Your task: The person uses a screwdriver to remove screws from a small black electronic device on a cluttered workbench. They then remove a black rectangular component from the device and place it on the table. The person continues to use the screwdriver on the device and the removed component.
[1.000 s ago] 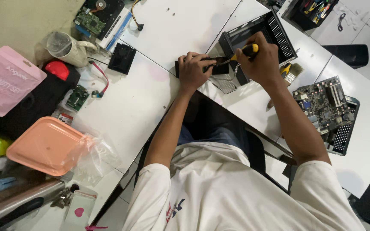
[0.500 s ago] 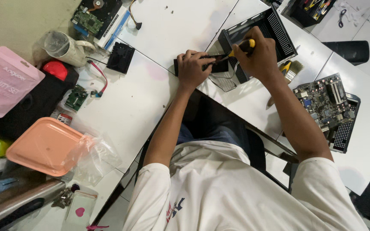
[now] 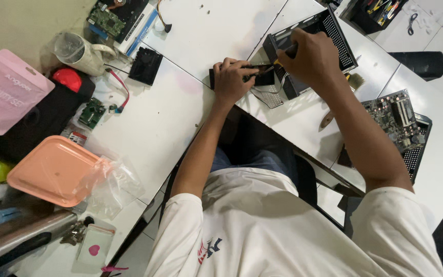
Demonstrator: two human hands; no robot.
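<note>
1. Small black rectangular component (image 3: 256, 77) sits on the white table (image 3: 180, 128), just in front of the open black metal case (image 3: 329, 36).
2. I see my left hand (image 3: 232, 79) clamped on it, fingers curled over its near edge.
3. My right hand (image 3: 311, 56) grips a yellow-and-black screwdriver (image 3: 283, 55), fingers wrapped tight, tip on the component.
4. Judging progress: mid-job, screw work under way; the green circuit board (image 3: 393, 115) lies apart, untouched.
</note>
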